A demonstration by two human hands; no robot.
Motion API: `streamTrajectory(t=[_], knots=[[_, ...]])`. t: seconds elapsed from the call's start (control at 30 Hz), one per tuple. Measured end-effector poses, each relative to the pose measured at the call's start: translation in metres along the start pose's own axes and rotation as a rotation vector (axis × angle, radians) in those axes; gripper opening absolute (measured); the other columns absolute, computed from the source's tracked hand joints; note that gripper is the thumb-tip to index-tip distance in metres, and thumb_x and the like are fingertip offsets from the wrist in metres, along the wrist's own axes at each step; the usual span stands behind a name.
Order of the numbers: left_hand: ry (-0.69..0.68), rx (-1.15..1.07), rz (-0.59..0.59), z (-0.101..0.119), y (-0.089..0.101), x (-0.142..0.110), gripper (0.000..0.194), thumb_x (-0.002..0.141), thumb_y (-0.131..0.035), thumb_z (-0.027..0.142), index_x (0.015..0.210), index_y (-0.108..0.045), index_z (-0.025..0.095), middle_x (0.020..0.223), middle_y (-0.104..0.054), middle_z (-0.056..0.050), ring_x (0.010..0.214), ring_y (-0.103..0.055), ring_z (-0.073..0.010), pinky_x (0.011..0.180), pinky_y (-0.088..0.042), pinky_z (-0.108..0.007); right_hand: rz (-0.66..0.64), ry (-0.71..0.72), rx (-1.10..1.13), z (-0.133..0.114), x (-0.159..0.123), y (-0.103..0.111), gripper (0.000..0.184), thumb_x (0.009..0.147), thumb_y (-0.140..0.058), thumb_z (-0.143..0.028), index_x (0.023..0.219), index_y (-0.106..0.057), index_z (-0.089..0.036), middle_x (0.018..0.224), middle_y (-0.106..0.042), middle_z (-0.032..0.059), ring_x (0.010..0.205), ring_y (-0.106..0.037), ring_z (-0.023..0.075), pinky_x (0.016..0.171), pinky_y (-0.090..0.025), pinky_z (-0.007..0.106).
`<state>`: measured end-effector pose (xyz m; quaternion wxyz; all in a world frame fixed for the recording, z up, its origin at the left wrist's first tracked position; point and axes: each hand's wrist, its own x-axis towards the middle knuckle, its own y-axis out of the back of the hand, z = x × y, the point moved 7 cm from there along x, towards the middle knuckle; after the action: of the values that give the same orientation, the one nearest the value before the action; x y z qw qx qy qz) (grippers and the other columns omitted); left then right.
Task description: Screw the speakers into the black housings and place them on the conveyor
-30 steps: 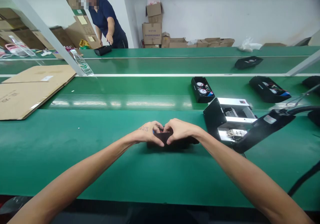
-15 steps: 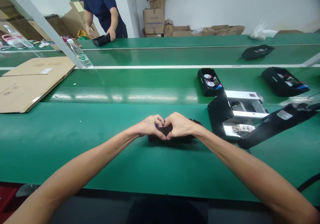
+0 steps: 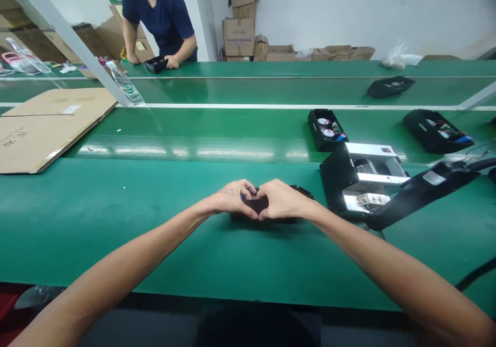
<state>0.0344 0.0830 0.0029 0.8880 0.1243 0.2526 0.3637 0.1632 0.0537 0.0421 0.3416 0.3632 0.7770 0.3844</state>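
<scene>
A flat black case [image 3: 259, 205] lies on the green bench [image 3: 155, 223] straight ahead of me. My left hand [image 3: 231, 200] grips its left end, fingers curled over the top edge. My right hand [image 3: 282, 200] clasps its right part, thumb pressed down beside the left thumb. Both hands cover most of the case, so only a dark strip shows between and under them.
An open black-and-silver device [image 3: 358, 179] and a long black tool [image 3: 420, 192] lie to the right. Open black cases [image 3: 326, 128] [image 3: 437, 128] sit on the belt behind. Flat cardboard [image 3: 42, 127] and a water bottle [image 3: 124, 86] are far left. A person in dark blue [image 3: 160, 19] works at the far bench.
My hands stay clasped on the black case with little shift. The person at the far bench has leaned down over a black case there. The view has tilted slightly.
</scene>
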Motion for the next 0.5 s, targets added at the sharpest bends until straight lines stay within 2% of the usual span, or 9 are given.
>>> streamTrajectory(t=[0.13, 0.3, 0.4, 0.5], knots=[[-0.020, 0.015, -0.003, 0.004, -0.001, 0.000, 0.039, 0.047, -0.097, 0.043, 0.061, -0.069, 0.021, 0.125, -0.065, -0.001, 0.104, -0.064, -0.0218, 0.079, -0.052, -0.030, -0.020, -0.098, 0.038, 0.004, 0.006, -0.001, 0.027, 0.058, -0.089, -0.040, 0.073, -0.076, -0.022, 0.061, -0.061, -0.0033, 0.059, -0.053, 0.0160, 0.052, -0.027, 0.030], [-0.032, 0.043, 0.032, 0.004, 0.001, 0.005, 0.038, 0.049, -0.096, 0.042, 0.058, -0.066, 0.020, 0.119, -0.066, 0.000, 0.099, -0.064, -0.0204, 0.077, -0.051, -0.031, -0.034, -0.144, 0.030, 0.002, 0.014, 0.001, 0.024, 0.056, -0.089, -0.032, 0.073, -0.075, -0.022, 0.060, -0.061, -0.0030, 0.058, -0.055, 0.0163, 0.053, -0.031, 0.029], [-0.071, 0.093, 0.052, 0.004, 0.000, 0.004, 0.035, 0.052, -0.096, 0.040, 0.060, -0.068, 0.020, 0.116, -0.066, 0.000, 0.100, -0.065, -0.0213, 0.079, -0.053, -0.032, -0.035, -0.120, 0.006, -0.003, 0.011, -0.001, 0.024, 0.059, -0.088, -0.033, 0.074, -0.075, -0.021, 0.064, -0.064, -0.0004, 0.061, -0.058, 0.0193, 0.054, -0.033, 0.030], [-0.157, 0.181, 0.087, 0.008, -0.011, -0.011, 0.031, 0.053, -0.098, 0.034, 0.065, -0.072, 0.022, 0.113, -0.067, -0.001, 0.109, -0.064, -0.0260, 0.094, -0.055, -0.040, -0.005, 0.020, -0.067, -0.014, -0.013, -0.007, 0.014, 0.071, -0.082, -0.028, 0.081, -0.076, -0.021, 0.081, -0.073, 0.0049, 0.076, -0.066, 0.0241, 0.065, -0.042, 0.034]])
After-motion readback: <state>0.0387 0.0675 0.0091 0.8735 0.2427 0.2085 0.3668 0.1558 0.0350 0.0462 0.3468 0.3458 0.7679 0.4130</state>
